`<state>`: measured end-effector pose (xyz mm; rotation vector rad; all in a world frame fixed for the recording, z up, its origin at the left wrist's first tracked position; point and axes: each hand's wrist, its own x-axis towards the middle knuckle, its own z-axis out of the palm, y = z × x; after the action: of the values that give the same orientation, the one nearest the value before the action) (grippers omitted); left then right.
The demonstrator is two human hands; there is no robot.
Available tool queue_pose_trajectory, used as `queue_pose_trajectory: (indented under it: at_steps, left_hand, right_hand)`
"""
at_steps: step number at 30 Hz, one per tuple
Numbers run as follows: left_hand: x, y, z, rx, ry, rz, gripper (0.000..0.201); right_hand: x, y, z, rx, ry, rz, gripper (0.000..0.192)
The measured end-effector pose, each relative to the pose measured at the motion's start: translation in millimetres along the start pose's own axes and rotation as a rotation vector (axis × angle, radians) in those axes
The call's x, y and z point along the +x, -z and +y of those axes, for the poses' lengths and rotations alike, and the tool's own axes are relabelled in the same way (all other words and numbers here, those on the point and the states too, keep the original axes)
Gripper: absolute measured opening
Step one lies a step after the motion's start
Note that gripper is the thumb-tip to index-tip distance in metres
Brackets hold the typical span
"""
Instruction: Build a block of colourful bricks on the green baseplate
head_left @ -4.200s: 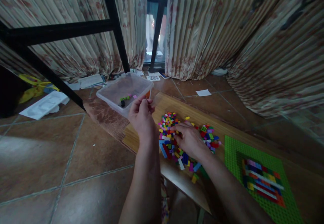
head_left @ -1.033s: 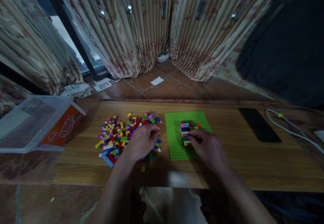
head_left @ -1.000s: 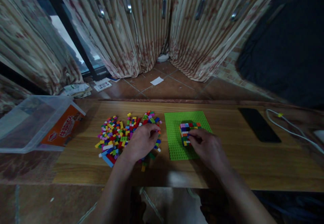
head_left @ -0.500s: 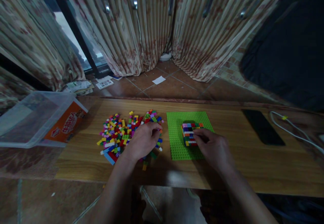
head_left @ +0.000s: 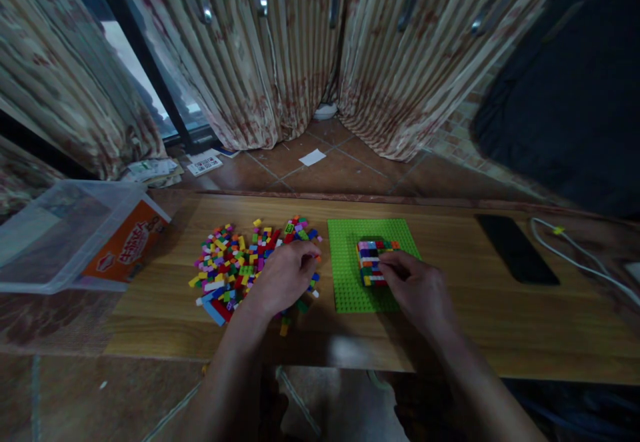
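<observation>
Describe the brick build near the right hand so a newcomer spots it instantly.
On the long wooden table, find the flat green studded baseplate. The multicoloured brick build sits there, partly hidden by the right hand. Unlike the loose bricks leftward, its bricks form tight rows.

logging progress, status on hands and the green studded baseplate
Left hand over loose multicoloured bricks. Right hand at rectangular multicoloured brick block on green studded baseplate. Block partly hidden by hand.

At left, the clear box (head_left: 100,237) bears an orange label (head_left: 125,245) with Chinese characters, apparently ending 人; the printed sheet (head_left: 205,164) is illegible.
</observation>
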<state>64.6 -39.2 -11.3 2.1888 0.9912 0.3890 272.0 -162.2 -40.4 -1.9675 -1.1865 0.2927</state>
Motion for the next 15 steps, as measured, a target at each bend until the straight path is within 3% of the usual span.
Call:
queue_pose_trajectory:
  at_steps: [7, 11, 15]
  left_hand:
    - [0.4, -1.6, -3.1, -0.004, -0.013, 0.006, 0.024]
    - [0.3, -2.2, -1.6, -0.012, -0.027, -0.001, 0.024]
    - [0.0, -2.2, 0.1, -0.029, -0.030, -0.001, 0.023]
  right_hand:
    - [4.4, 6.4, 5.4, -0.133, 0.045, 0.110, 0.028]
    - [7.2, -2.1, 11.7, -0.264, 0.132, 0.155, 0.039]
    - [8.0, -12.9, 21.0, -0.318, 0.100, 0.138, 0.049]
